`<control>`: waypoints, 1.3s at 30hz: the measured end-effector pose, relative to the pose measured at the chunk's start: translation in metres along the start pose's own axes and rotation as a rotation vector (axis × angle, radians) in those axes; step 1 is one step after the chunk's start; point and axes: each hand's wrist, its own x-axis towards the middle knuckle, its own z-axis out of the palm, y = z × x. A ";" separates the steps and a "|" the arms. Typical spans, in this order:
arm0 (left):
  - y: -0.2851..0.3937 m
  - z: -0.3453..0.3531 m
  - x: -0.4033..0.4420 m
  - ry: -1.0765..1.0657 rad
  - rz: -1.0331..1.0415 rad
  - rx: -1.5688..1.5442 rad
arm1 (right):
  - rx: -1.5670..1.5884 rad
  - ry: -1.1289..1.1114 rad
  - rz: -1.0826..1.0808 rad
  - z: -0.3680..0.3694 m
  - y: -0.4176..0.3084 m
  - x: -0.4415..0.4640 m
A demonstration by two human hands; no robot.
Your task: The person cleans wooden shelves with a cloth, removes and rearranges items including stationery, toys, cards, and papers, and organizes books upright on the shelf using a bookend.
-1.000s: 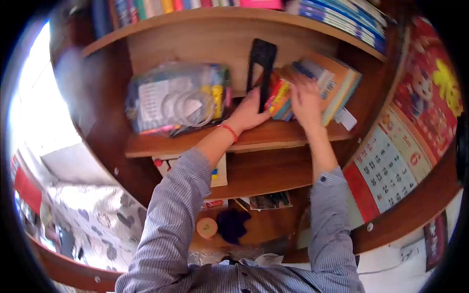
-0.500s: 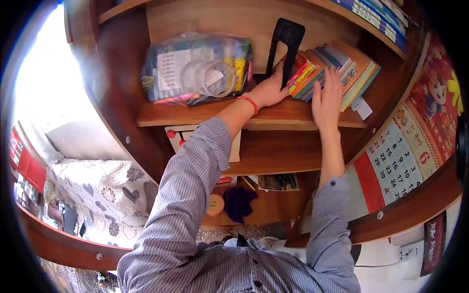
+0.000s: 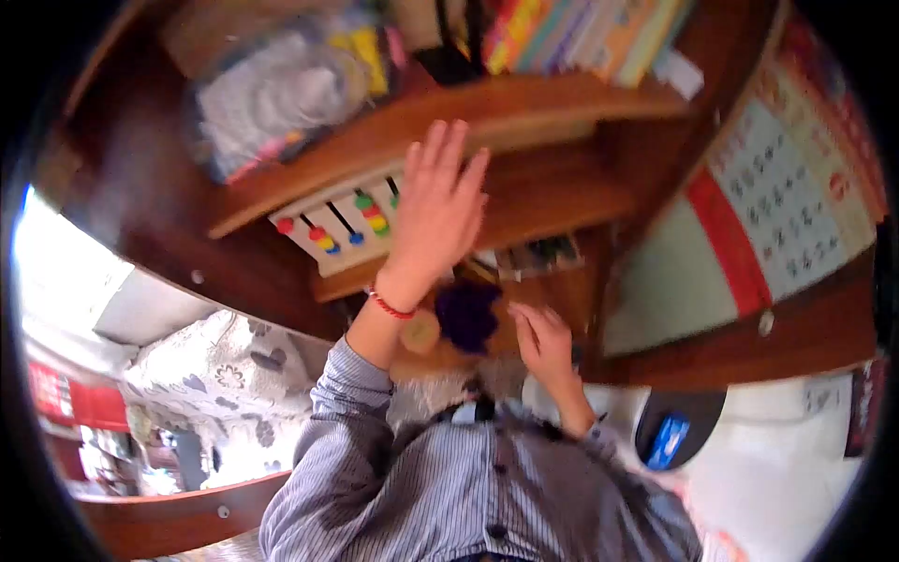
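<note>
My left hand is raised in front of the shelf edge, fingers apart and holding nothing, partly covering a white board with coloured beads. Lower down, my right hand hangs near a dark purple item; its fingers are partly bent and blurred, and I cannot make out whether they hold anything. Above, a row of books leans on the shelf beside a black bookend. To their left lies a clear bag of stationery.
A round orange-pink item lies beside the purple one. At the right hangs a calendar on the cabinet door. A black surface with a blue packet is at lower right. Patterned cloth shows at left.
Both hands have left the bookend and books and come down. The left hand has opened, the right is drawn back near my body. The view has tilted downward, so the shelf appears higher.
</note>
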 end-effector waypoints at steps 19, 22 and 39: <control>0.106 0.073 -0.292 -1.165 -0.081 -0.732 | -0.169 -0.180 0.301 -0.005 0.015 -0.188; 0.112 0.083 -0.302 -1.137 -0.025 -0.658 | -0.169 -0.148 0.365 -0.009 0.008 -0.211; 0.072 0.090 -0.303 -1.250 0.103 -0.666 | -0.227 -0.118 0.503 0.048 -0.011 -0.246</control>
